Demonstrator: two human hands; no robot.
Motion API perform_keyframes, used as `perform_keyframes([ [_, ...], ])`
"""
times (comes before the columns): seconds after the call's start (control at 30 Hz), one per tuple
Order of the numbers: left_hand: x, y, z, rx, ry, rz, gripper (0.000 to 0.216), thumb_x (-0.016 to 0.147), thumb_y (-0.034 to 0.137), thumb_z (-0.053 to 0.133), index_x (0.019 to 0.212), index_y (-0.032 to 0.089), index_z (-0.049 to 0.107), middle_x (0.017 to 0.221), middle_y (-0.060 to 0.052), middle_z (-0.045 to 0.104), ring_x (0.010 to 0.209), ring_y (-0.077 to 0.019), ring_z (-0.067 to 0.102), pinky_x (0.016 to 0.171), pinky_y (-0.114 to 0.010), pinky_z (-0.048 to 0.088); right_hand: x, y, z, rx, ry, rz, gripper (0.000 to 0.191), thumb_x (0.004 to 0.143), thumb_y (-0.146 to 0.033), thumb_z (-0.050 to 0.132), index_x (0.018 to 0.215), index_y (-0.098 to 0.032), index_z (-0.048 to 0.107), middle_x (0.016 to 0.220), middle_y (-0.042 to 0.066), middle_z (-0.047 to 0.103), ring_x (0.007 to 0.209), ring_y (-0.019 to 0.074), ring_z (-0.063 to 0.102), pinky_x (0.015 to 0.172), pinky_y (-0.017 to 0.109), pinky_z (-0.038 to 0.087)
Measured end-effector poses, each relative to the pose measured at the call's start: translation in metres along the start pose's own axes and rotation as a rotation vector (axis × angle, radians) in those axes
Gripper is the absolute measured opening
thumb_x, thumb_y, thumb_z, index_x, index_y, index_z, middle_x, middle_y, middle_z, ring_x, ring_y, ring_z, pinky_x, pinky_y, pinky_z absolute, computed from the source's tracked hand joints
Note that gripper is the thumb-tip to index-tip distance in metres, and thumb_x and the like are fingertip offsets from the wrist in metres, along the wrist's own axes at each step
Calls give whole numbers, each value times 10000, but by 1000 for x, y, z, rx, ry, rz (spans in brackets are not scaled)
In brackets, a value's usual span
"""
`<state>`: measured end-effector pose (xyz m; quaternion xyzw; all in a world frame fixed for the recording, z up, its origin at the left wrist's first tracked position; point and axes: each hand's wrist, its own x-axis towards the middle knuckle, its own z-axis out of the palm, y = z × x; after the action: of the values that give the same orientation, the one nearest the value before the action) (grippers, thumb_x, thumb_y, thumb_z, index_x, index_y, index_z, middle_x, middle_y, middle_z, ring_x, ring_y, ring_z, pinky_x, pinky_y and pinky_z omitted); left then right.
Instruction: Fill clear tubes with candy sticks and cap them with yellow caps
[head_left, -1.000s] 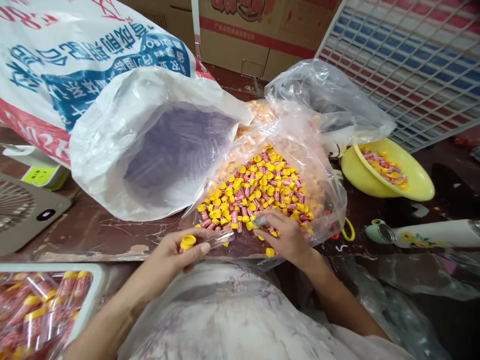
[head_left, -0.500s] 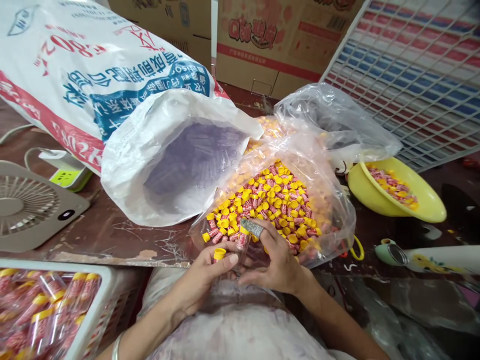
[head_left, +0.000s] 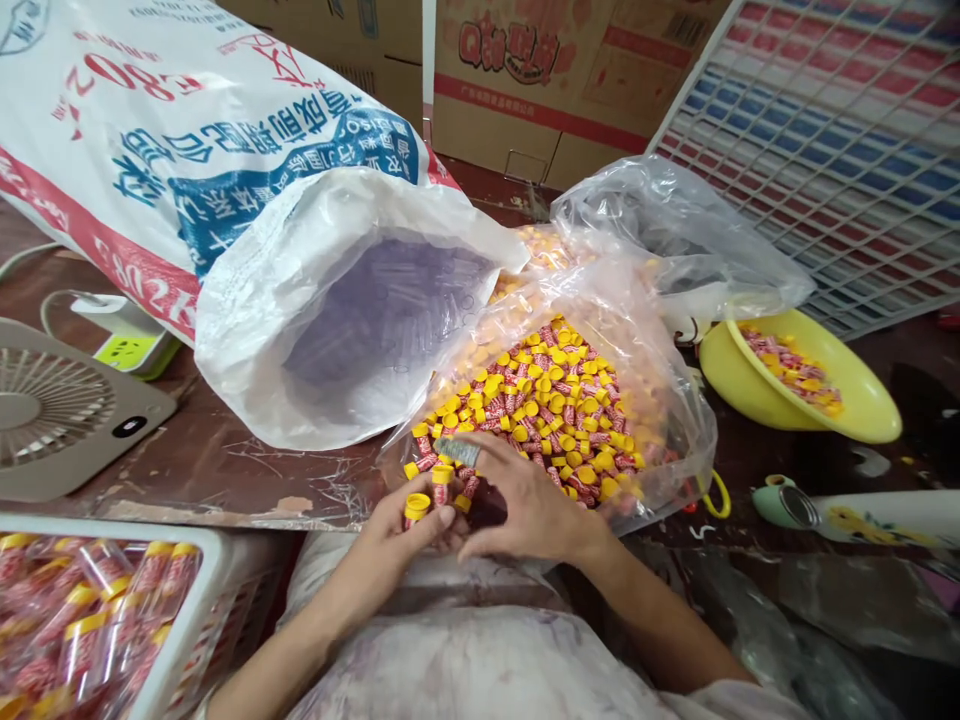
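Observation:
My left hand (head_left: 390, 540) is closed around small tubes with yellow caps. One yellow-capped tube (head_left: 417, 508) stands up between its thumb and fingers. A second, red-printed tube (head_left: 442, 488) rises just beside it. My right hand (head_left: 525, 505) arches over from the right, thumb and fingers apart, with grey tape (head_left: 458, 452) wrapped round one finger. The taped fingertip is right above the second tube's cap; I cannot tell whether it touches. Behind both hands lies a clear plastic bag (head_left: 667, 400) heaped with yellow-capped red tubes (head_left: 555, 385).
A white printed sack (head_left: 247, 330) lies mouth-forward, with clear tubes (head_left: 405, 290) inside. At lower left stands a white basket (head_left: 214, 570) of filled tubes, below a fan (head_left: 67, 410). To the right are a yellow bowl (head_left: 720, 375), a flask (head_left: 862, 515) and a white wire rack (head_left: 825, 170).
Both hands have shifted slightly left. The second tube has come down into my left hand's grasp, and my right fingers have spread over it.

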<state>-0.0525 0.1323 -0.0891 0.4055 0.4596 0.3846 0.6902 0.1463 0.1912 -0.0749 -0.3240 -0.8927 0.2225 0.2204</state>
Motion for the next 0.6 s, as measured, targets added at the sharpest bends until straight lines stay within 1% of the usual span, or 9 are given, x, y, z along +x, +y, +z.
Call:
perform_keyframes([
  [0.07, -6, -1, -11, 149, 69, 23, 277, 881, 452, 665, 970, 192, 631, 832, -19, 691, 766, -187, 632, 746, -283, 486, 11, 9, -3, -158, -1, 133, 433, 894, -420, 746, 1238, -207, 590, 1286, 121, 606, 1195, 255, 598, 1000, 373, 514],
  [0.1, -8, -1, -16, 203, 101, 37, 271, 888, 456, 654, 955, 196, 617, 832, -15, 685, 765, -186, 631, 747, -283, 484, 16, 13, -1, -264, -8, 196, 275, 961, -382, 669, 1172, -210, 626, 1174, 104, 643, 1079, 231, 645, 916, 335, 533],
  [0.13, -11, -1, -21, 244, 124, 50, 268, 895, 461, 641, 942, 200, 604, 830, -11, 677, 762, -184, 628, 744, -282, 481, 22, 17, 2, -365, -35, 235, 190, 1005, -358, 601, 1120, -213, 647, 1065, 87, 657, 966, 211, 665, 827, 302, 535],
  [0.2, -15, -1, -27, 302, 134, 61, 268, 910, 470, 617, 928, 204, 587, 826, -4, 661, 767, -184, 624, 743, -281, 479, 31, 23, 9, -488, -111, 251, 180, 1021, -361, 571, 1082, -214, 656, 956, 67, 648, 824, 190, 657, 699, 264, 503],
  [0.27, -18, -2, -31, 344, 122, 51, 270, 918, 476, 603, 939, 207, 580, 829, -3, 656, 777, -190, 626, 745, -285, 478, 36, 28, 13, -487, -107, 256, 160, 981, -347, 640, 1035, -197, 651, 938, 63, 649, 794, 188, 645, 668, 256, 484],
  [0.37, -21, -5, -36, 377, 119, 46, 266, 918, 477, 606, 941, 213, 572, 825, -3, 654, 788, -194, 625, 751, -285, 477, 30, 37, 0, -247, 93, 301, 83, 935, -251, 671, 955, -180, 631, 945, 53, 662, 787, 165, 642, 702, 252, 497],
  [0.47, -21, -9, -40, 370, 142, 46, 283, 898, 492, 624, 911, 214, 572, 812, -9, 656, 780, -199, 625, 732, -283, 482, 10, 46, -33, 179, 307, 357, 131, 968, -269, 574, 1070, -193, 605, 969, 36, 667, 764, 143, 653, 685, 246, 520],
  [0.53, -20, -10, -42, 368, 161, 33, 315, 869, 518, 647, 918, 212, 586, 810, -19, 665, 768, -208, 628, 706, -286, 488, -6, 50, -54, 334, 337, 394, 176, 965, -312, 561, 1088, -195, 604, 950, 26, 659, 778, 147, 655, 678, 248, 525],
  [0.6, -19, -10, -43, 369, 165, 19, 349, 837, 543, 669, 921, 211, 601, 817, -32, 680, 766, -221, 636, 689, -292, 496, -20, 50, -64, 305, 286, 417, 159, 944, -340, 599, 993, -191, 627, 896, 15, 642, 787, 154, 635, 686, 251, 515],
])
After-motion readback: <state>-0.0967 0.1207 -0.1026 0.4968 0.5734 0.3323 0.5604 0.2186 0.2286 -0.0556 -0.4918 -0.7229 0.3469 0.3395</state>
